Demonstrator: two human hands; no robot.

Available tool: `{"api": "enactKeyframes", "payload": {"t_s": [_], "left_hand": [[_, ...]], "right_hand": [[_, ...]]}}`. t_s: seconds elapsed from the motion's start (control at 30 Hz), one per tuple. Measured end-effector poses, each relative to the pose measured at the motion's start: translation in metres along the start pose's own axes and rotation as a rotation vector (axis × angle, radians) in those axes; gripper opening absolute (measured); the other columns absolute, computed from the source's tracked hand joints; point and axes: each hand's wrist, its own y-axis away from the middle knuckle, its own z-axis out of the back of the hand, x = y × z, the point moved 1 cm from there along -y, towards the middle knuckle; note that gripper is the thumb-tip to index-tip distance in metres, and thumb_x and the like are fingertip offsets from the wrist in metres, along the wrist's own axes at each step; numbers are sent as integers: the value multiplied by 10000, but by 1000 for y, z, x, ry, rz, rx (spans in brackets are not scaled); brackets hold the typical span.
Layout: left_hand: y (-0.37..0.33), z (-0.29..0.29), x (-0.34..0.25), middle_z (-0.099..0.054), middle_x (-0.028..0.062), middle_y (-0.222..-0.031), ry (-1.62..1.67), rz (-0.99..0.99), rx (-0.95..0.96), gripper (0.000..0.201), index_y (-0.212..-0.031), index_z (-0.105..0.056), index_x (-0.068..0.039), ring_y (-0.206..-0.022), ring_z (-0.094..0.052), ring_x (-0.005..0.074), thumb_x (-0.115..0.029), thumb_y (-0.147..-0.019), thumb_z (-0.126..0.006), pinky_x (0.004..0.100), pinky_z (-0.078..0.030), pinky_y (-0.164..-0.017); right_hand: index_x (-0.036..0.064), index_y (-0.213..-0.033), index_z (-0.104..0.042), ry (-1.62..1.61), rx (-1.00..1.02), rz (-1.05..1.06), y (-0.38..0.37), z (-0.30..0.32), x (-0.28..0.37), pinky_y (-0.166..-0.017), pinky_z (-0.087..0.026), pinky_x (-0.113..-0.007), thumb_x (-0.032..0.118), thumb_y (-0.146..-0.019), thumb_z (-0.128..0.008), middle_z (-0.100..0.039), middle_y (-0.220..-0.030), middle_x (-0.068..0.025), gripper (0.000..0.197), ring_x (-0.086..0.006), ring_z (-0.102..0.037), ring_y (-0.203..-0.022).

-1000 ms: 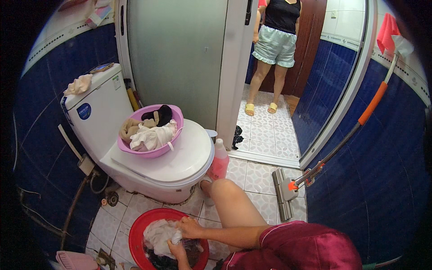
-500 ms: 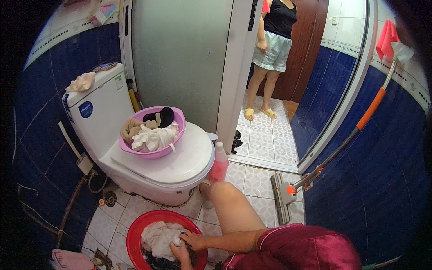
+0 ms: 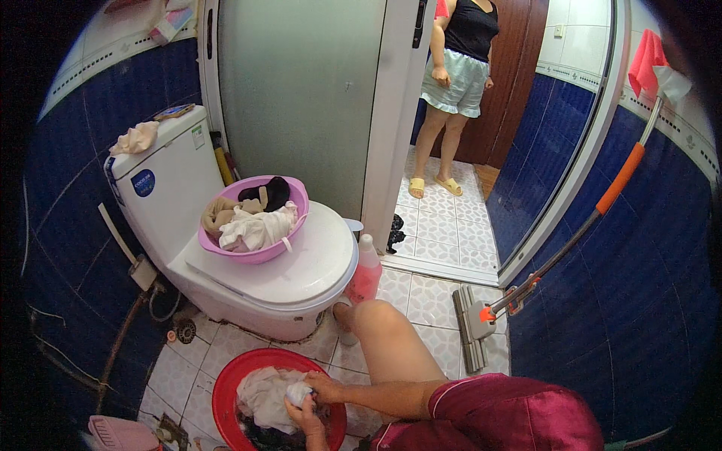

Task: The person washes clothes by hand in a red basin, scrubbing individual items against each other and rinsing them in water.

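A red basin on the tiled floor holds a soaked pile of white cloth, with dark cloth beneath it at the near side. Over the right part of the basin my hands are together on a small bunched white cloth. My left hand grips it from the near side, fingers curled. My right hand closes on its far right side. What kind of garment it is does not show.
A purple basin of clothes rests on the closed toilet lid. A pink bottle stands beside the toilet. A mop leans at the right wall. Another person stands beyond the doorway. A pink plastic item lies lower left.
My hands have shifted slightly, and more of the small white cloth shows between them. The person beyond the doorway has moved slightly, and a second hand now shows.
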Motion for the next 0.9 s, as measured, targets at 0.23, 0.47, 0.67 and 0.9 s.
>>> {"api": "enactKeyframes", "payload": {"t_s": [0.23, 0.47, 0.67, 0.9], "left_hand": [[-10, 12, 0, -463, 81, -895, 113, 198, -114, 462, -1128, -283, 1, -771, -460, 172, -85, -723, -487, 267, -372, -691], [-5, 79, 111, -246, 237, -1168, -783, -37, 18, 781, -1208, -115, 15, -1047, -334, 325, -26, -593, -596, 359, -268, -895], [13, 91, 145, -377, 244, -1096, -1080, 144, 456, 710, -1196, -200, 9, -1001, -386, 362, -108, -620, -598, 373, -329, -837], [-2, 121, 171, -416, 230, -1057, -1326, 422, 734, 671, -1170, -248, 7, -967, -406, 365, -173, -630, -604, 384, -343, -813]], "right_hand": [[35, -1000, -393, 86, -80, -160, 2, 33, 35, -751, -364, -383, 77, -621, -503, -430, -873, -176, 396, -340, -436, -864], [38, -1028, -372, -88, -113, -79, -8, 51, 59, -756, -363, -381, 70, -634, -491, -391, -922, -185, 413, -343, -425, -886], [66, -1005, -401, -185, 312, -190, 11, 14, 48, -706, -396, -380, 128, -675, -477, -433, -934, -156, 345, -322, -467, -848], [54, -888, -449, -181, 617, -125, 9, -15, 53, -696, -387, -399, 144, -663, -467, -488, -853, -170, 244, -323, -486, -826]]}}
